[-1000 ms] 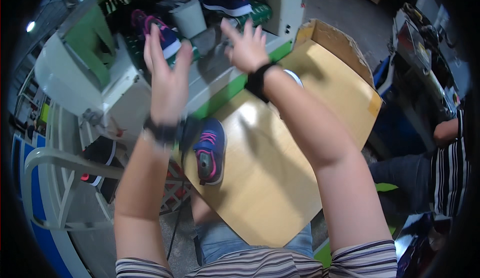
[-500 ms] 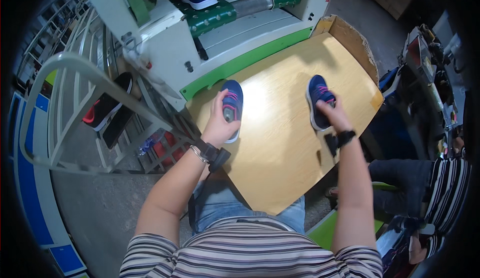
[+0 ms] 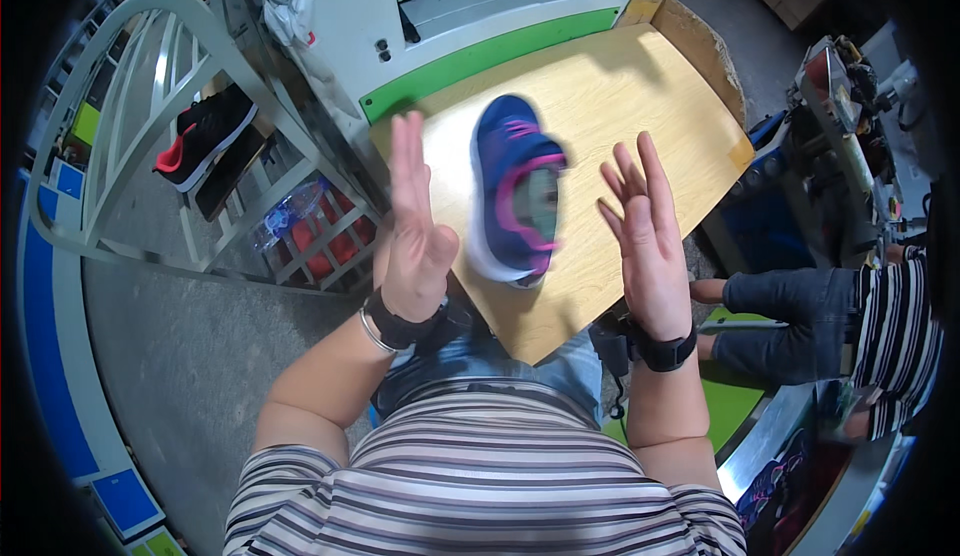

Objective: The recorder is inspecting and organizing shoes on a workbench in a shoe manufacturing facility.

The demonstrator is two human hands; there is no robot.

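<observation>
A navy sneaker (image 3: 495,196) with pink laces, pink collar trim and a white sole appears between my hands, toe pointing away from me. A grey-green form (image 3: 537,201) fills its opening. It looks large and blurred, tilted and seemingly above the tabletop; whether a second shoe overlaps it I cannot tell. To its left, my left hand (image 3: 412,231) is raised with fingers stretched out, blurred and holding nothing. On the other side my right hand (image 3: 648,231) is open, palm up and fingers spread, apart from the shoe.
The wood-patterned board (image 3: 620,96) adjoins a white and green machine (image 3: 480,66) with a green roller. At left stands a metal rack (image 3: 255,106) carrying a black and red shoe (image 3: 205,136). A torn cardboard edge (image 3: 705,61) borders the board. A person in stripes (image 3: 890,346) is at right.
Both hands have let go of the two separate shoes and opened. A shoe now appears larger, in the middle between them. The view has shifted, so the machine sits higher in the picture.
</observation>
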